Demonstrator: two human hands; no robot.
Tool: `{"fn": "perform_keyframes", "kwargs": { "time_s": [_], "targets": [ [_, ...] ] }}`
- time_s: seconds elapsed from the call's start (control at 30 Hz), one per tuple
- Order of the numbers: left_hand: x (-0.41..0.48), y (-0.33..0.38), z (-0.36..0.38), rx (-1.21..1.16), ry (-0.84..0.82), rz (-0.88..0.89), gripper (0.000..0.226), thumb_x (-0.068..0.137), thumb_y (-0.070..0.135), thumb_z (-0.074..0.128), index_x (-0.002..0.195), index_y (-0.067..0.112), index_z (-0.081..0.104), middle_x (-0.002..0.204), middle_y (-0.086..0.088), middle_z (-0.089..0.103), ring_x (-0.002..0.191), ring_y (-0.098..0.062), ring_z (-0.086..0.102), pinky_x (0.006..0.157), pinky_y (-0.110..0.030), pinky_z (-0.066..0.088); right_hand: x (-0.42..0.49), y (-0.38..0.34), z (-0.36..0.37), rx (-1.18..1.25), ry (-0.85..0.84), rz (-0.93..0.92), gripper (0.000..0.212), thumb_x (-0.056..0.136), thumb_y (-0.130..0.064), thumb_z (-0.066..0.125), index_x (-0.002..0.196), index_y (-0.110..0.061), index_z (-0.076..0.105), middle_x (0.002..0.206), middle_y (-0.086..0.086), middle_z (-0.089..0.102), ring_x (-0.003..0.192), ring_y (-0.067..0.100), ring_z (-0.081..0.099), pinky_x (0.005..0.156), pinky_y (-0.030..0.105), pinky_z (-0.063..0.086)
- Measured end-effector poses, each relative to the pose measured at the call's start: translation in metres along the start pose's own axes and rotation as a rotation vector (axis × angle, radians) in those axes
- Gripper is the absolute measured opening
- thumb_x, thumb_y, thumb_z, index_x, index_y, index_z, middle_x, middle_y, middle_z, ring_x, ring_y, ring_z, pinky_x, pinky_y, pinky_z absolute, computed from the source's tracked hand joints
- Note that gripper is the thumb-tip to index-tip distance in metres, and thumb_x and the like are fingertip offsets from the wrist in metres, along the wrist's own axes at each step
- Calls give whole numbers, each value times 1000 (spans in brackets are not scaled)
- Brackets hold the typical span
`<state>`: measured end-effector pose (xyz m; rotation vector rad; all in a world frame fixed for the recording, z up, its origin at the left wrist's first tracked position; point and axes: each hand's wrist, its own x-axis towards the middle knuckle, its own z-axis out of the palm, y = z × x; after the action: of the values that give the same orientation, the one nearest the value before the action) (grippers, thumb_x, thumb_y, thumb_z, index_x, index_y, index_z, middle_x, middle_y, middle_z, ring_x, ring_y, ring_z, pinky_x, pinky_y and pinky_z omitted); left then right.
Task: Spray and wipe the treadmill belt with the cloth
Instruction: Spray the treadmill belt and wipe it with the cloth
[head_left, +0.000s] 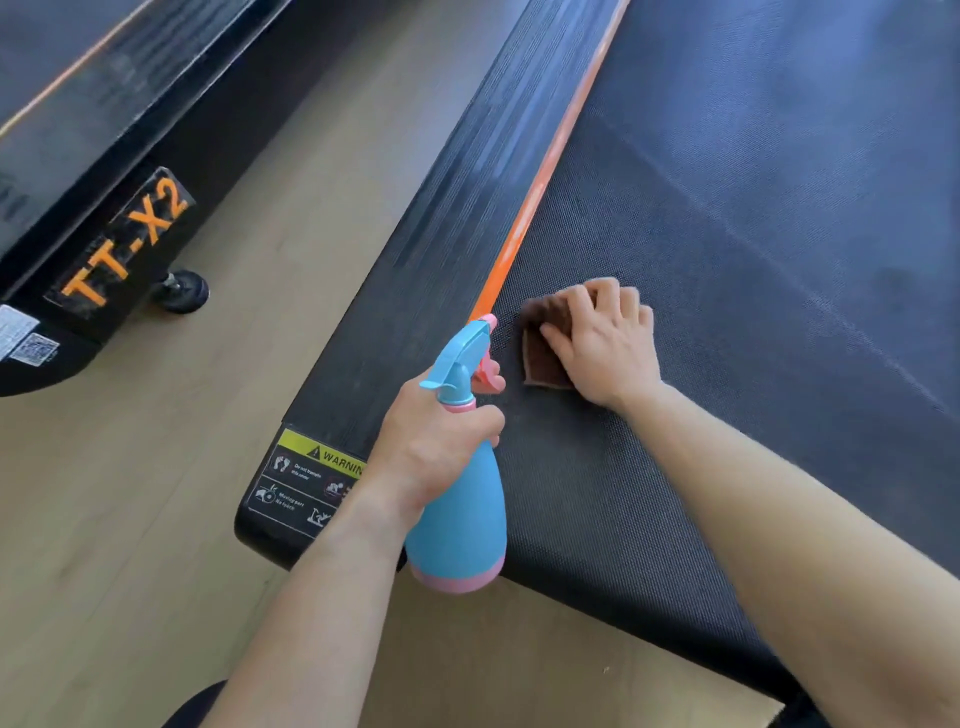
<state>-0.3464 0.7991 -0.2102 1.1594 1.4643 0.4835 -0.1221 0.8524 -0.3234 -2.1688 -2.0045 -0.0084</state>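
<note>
- Second machine (104, 156): far to the left of the orange strip, across the floor. Black frame, with an orange "TT-X2" marking (124, 244). A small black wheel (182, 291) stands on the floor under it.
- Floor (156, 493): light wood planks, left of the orange strip, between the two machines.
- Side rail (415, 260): black and ribbed, directly against the left side of the orange strip. A yellow-headed warning label (311, 483) sits on its near end.
- Left hand (436, 447): at the near end of the orange strip. Fingers are curled around the neck of the spray bottle; one fingertip lies at the pink trigger.
- Spray bottle (462, 509): blue body, pink base band and pink nozzle tip. Held tilted, with the nozzle over the near end of the orange strip and the base hanging past the near end of the deck.
- Orange strip (540, 208): runs lengthwise between the side rail and the treadmill belt.
- Cloth (540, 358): brown, flat on the treadmill belt, just right of the orange strip near its near end.
- Right hand (608, 348): palm down on the cloth, right of the orange strip. Fingers are bent over the cloth's far part, and the thumb lies across it.
- Treadmill belt (753, 234): dark and textured, covering the whole area right of the orange strip.
</note>
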Motion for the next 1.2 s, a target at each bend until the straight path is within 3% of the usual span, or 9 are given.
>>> {"fn": "perform_keyframes", "kwargs": {
  "time_s": [0.17,0.43,0.57,0.67,0.83,0.9,0.97,1.1,1.2],
  "targets": [
    [-6,-1,0,31,-4,-14,48,80,1,71,50,38,65,49,20,54,61,-11,54,62,-27,43,9,0,-1,-52,-16,169,45,97,-55,49,124,-20,51,129,15,46,113,38,44,93,51,36],
    [-11,1,5,39,12,2,20,75,10,75,68,22,60,65,2,56,70,-22,54,67,-33,44,-74,10,-12,-15,-4,-206,45,93,-60,43,119,-26,56,121,5,50,103,33,48,84,46,42],
    [-24,-2,-4,39,25,16,27,78,6,74,72,33,72,63,13,60,67,-12,56,63,-27,46,-24,14,-9,-12,-44,153,45,98,-58,45,126,-23,51,130,11,45,114,37,43,95,51,37],
    [-36,-4,-12,36,47,7,32,66,19,72,97,22,75,82,-7,70,71,-13,59,67,-28,49,-23,-3,-6,-54,-60,231,43,99,-54,43,125,-20,49,131,15,44,114,38,41,94,52,35],
    [-53,-17,-26,58,68,-74,28,60,23,68,86,14,70,71,-3,60,69,-21,57,67,-35,46,-107,-40,-13,-22,28,-132,38,95,-51,49,118,-22,57,120,11,50,102,36,47,83,48,39],
    [-61,-24,-28,68,71,-91,20,64,22,70,84,19,68,77,-4,65,75,-25,61,70,-38,50,-125,-46,-15,-6,2,-254,41,95,-53,44,118,-22,58,118,9,51,101,35,48,82,47,40],
    [-66,-33,-27,100,64,-94,40,60,26,67,99,23,73,95,-8,73,86,-29,66,79,-45,57,-118,-45,-15,-15,-10,-273,42,95,-55,43,118,-23,58,118,7,51,101,34,49,82,47,41],
    [-84,-50,-18,103,58,-101,35,66,19,69,100,26,76,82,6,72,75,-17,61,71,-28,50,-94,-43,-11,-9,-13,-77,40,93,-54,55,119,-23,57,120,9,50,103,36,47,84,49,41],
    [-98,-65,-5,130,60,-111,35,69,16,69,99,32,75,97,10,76,90,-17,67,76,-25,51,-104,-43,-12,6,2,9,40,94,-51,56,119,-21,57,121,12,50,104,37,47,85,50,41]
  ]
}}
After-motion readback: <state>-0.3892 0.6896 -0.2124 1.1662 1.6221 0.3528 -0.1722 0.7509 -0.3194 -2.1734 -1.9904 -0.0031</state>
